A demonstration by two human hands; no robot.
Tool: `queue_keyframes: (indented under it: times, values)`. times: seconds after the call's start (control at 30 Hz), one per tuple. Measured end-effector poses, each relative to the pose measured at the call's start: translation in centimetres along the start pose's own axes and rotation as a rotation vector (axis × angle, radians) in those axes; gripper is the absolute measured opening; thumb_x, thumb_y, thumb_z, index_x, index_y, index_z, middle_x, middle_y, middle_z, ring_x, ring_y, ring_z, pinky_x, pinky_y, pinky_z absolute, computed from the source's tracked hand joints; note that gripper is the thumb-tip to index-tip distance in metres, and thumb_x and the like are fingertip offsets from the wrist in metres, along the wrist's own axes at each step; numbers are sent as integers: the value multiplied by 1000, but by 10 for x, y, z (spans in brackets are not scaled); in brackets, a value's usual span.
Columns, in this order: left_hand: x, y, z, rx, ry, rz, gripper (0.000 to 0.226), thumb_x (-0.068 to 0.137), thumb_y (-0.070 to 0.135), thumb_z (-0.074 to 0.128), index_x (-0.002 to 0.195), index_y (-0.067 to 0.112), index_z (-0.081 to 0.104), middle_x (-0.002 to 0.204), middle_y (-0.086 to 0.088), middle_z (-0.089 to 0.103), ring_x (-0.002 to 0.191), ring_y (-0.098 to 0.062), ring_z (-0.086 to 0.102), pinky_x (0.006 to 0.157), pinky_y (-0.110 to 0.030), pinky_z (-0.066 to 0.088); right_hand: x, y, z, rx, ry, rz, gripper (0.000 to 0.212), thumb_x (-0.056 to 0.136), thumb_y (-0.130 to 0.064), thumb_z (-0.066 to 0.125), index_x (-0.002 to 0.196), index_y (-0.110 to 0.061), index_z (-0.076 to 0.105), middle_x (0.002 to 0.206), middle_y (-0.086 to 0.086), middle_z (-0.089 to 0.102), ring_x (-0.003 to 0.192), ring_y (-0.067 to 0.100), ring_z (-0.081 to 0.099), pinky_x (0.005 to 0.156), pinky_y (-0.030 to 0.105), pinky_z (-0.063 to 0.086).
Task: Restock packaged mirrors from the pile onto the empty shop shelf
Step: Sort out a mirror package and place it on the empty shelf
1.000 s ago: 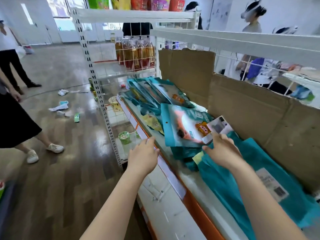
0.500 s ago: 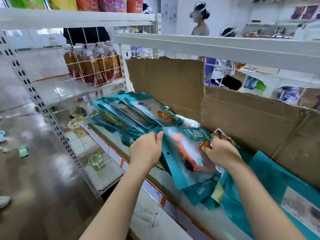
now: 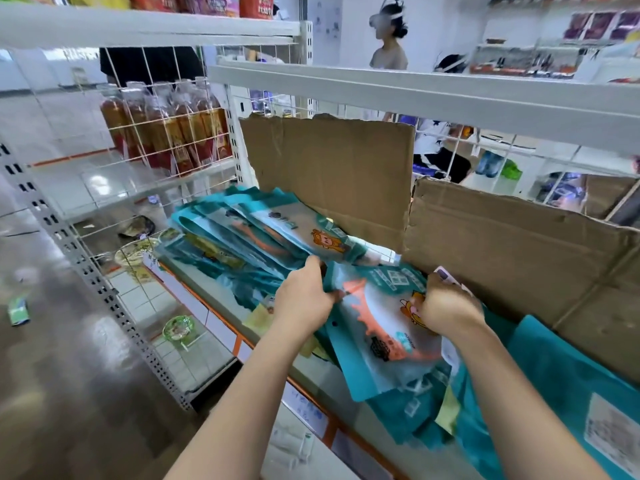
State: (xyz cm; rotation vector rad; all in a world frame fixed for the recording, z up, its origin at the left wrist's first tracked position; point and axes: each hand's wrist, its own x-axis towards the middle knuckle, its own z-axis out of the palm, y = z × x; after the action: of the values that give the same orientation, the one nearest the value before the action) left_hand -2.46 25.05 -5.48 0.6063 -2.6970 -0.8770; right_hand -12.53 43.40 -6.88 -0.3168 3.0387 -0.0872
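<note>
**Seating a Packaged Mirror Against the Shelved Row**

Step in hand: placement. The left hand (image 3: 304, 299) curls round the left edge of the packaged mirror (image 3: 377, 341). The right hand (image 3: 450, 306) pinches its upper right corner, fingers closed tight. The packet is held tilted over the pile (image 3: 415, 410), with the leaning row (image 3: 277, 230) at 11 o'clock on the shelf (image 3: 313, 377). Judged next move: stand the packet upright, slide it toward 11 o'clock against the row, then release both grips.

On my feed I see two bare hands: the left hand (image 3: 304, 303) at centre frame, the right hand (image 3: 446, 306) just right of it. The left forearm (image 3: 242, 403) and the right forearm (image 3: 519, 403) are bare right down to the bottom edge.
</note>
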Motion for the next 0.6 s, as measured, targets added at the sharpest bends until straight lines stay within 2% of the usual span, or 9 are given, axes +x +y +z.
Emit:
queue_keyframes:
  times: [0.13,0.23,0.3,0.37,0.43,0.5,0.6]
  values:
    - [4,-5,2,-93,26,-34,25,86,27,64,104,16,50,104,-5,63,91,-26,58,71,-36,47,-4,-3,-2,-53,95,-8,39,92,-31,54,122,-8,46,120,12,58,114,30,54,92,30,43]
    - [7,-9,0,-201,120,-81,12,92,23,56,93,16,46,99,-9,62,78,-21,53,62,-31,39,-6,-8,-7,-25,158,10,21,91,-13,50,111,-9,56,108,11,64,102,30,61,84,33,47]
    - [7,-9,-3,-281,121,-126,16,93,27,56,95,15,45,96,-8,59,70,-13,48,54,-26,33,-5,-12,-12,40,185,30,15,90,-5,47,99,-10,58,100,12,65,93,31,63,77,34,49]
    - [5,-4,-3,-319,16,-152,36,84,30,68,104,14,43,96,-2,54,76,-13,50,56,-23,35,-2,-15,-15,115,224,26,11,91,-5,45,90,-13,53,94,12,64,87,31,61,75,37,52]
    - [4,-1,2,-322,-69,-154,54,73,23,79,111,11,42,101,-2,53,86,-18,51,59,-22,39,0,-18,-19,173,249,14,15,90,-5,45,80,-16,41,88,11,61,84,31,59,73,38,53]
    - [6,-1,4,-293,-88,-147,53,71,19,79,110,11,44,103,-5,56,86,-18,52,53,-17,35,0,-20,-22,216,260,-20,19,88,-1,44,76,-14,36,87,13,60,79,32,56,68,36,49]
    - [11,-7,-5,-234,-51,-88,33,76,13,73,98,9,49,94,-5,58,80,-18,51,52,-16,34,-5,-20,-34,305,329,-117,6,89,-1,42,88,-7,44,94,20,63,84,36,57,64,34,40]
